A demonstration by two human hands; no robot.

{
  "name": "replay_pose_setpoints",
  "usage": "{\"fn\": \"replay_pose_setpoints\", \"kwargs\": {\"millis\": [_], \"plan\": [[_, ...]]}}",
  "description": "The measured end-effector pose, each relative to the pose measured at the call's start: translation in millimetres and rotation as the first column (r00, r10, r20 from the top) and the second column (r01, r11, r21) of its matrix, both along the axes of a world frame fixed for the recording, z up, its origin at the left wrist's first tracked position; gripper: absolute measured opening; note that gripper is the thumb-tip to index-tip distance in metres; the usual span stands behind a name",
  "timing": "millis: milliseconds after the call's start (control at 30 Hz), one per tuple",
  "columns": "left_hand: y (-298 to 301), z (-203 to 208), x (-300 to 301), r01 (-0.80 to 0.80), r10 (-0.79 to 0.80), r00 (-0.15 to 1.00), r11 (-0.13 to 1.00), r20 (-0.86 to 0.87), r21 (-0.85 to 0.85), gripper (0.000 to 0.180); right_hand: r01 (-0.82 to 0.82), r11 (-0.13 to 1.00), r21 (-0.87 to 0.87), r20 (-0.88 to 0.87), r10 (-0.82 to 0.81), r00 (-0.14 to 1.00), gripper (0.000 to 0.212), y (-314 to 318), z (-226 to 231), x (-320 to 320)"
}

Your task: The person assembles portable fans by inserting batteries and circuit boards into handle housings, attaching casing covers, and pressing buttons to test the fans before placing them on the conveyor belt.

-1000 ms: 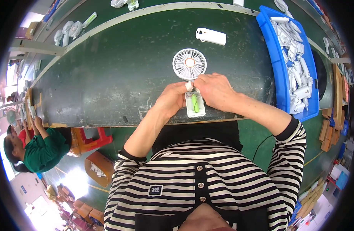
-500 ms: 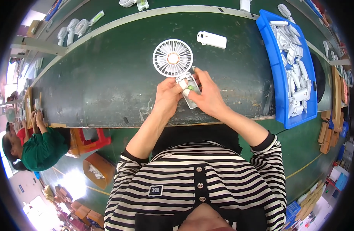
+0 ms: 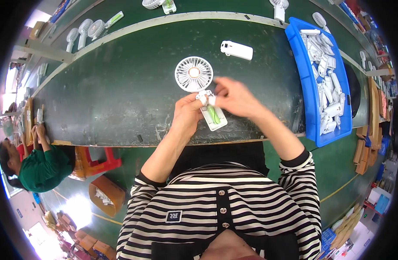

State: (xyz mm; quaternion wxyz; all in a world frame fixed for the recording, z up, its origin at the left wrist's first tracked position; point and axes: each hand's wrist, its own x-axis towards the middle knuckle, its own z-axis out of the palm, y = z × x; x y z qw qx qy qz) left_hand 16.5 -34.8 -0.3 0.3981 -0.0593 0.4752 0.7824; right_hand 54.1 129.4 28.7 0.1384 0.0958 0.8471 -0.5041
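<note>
A white handheld fan (image 3: 193, 74) lies in front of me, its round grille pointing away. Its handle is uncovered at the back and shows a light green piece (image 3: 213, 115) inside. My left hand (image 3: 186, 113) is closed on the fan just below the head, thumb on top. My right hand (image 3: 238, 100) is at the right of the fan's neck, its thumb near the hinge. Its fingers are curled and smeared by motion, so whether they hold anything is unclear. Farther off to the right lies a loose white handle cover (image 3: 237, 50).
A blue bin (image 3: 310, 99) full of white plastic parts stands on the right of the green workbench (image 3: 121, 99). Several fans (image 3: 83, 34) lie beyond the pale rail (image 3: 164, 20). At the far left a person in green (image 3: 47, 167) sits working. An open carton (image 3: 107, 195) stands on the floor.
The fan has tilted and come slightly nearer to me. My right hand has moved off the handle toward the right, uncovering the green piece. My left hand keeps its hold.
</note>
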Motion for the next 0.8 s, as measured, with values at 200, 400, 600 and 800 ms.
{"fn": "replay_pose_setpoints", "kwargs": {"millis": [200, 400, 600, 800], "plan": [[2.2, 1.2, 1.7, 0.102, -0.097, 0.992, 0.993, 0.081, -0.060, 0.023, 0.347, 0.420, 0.838, -0.441, 0.148, 0.885, 0.050, 70.3, -15.9, -47.8], [-1.6, -2.8, 6.4, 0.082, -0.079, 0.989, 0.997, 0.128, -0.015, 0.023, 0.173, 0.427, 0.888, -0.233, 0.092, 0.968, 0.044, 66.2, -17.5, -53.7], [-1.1, 1.3, 10.5, 0.084, -0.080, 0.989, 0.996, 0.123, -0.024, 0.024, 0.370, 0.518, 0.771, -0.422, -0.018, 0.906, 0.040, 53.6, -11.0, -31.6], [-1.0, 1.4, 12.0, 0.044, -0.039, 0.987, 0.999, 0.156, -0.029, 0.024, 0.364, 0.809, 0.461, -0.437, -0.150, 0.887, 0.048, -1.0, 26.7, 32.9]]}}
